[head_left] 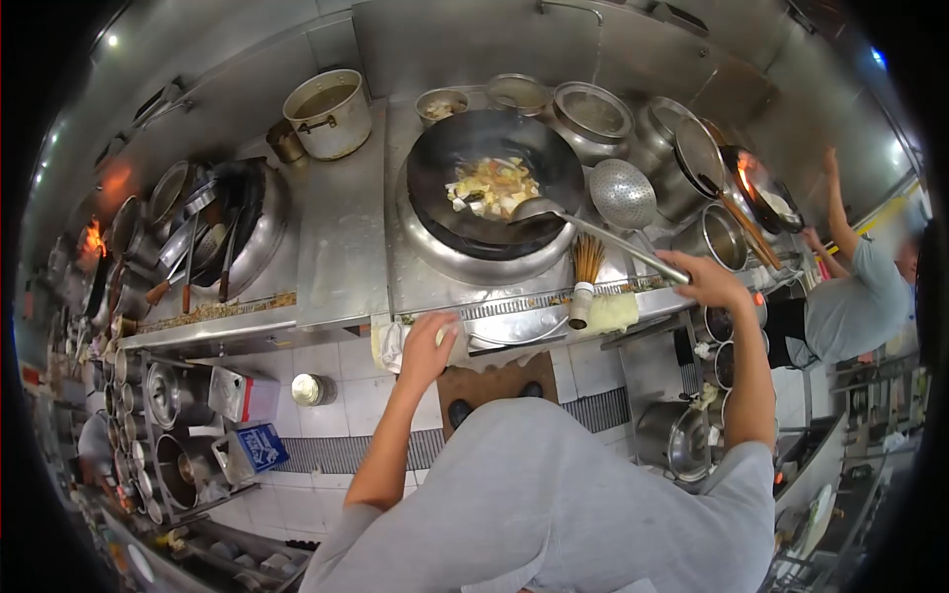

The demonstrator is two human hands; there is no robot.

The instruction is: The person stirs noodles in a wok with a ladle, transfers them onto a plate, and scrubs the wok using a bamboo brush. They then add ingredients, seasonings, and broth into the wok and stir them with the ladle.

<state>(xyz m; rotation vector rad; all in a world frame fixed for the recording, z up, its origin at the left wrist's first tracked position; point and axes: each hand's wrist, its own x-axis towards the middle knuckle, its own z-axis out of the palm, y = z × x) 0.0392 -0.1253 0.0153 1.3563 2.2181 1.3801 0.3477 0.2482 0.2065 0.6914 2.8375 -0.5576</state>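
A dark wok [445,158] sits on the burner ring in front of me, with chopped pale and yellow food [491,186] in its middle. My right hand [707,283] is closed round the handle end of a ladle [618,240], whose bowl dips into the wok beside the food. At the front edge of the range, my left hand [427,348] has its fingers curled on a whitish cloth [392,346]. A bamboo brush [587,267] and a yellowish folded cloth [612,314] lie between the hands. Right of the wok rests a perforated skimmer [623,194].
A large pot [328,113] stands back left, and lidded pots [591,117] line the back. Another wok station with tools [219,237] is at left. A co-worker [858,296] stands at right near a flaming wok [759,193]. A jar [308,389] is on the floor.
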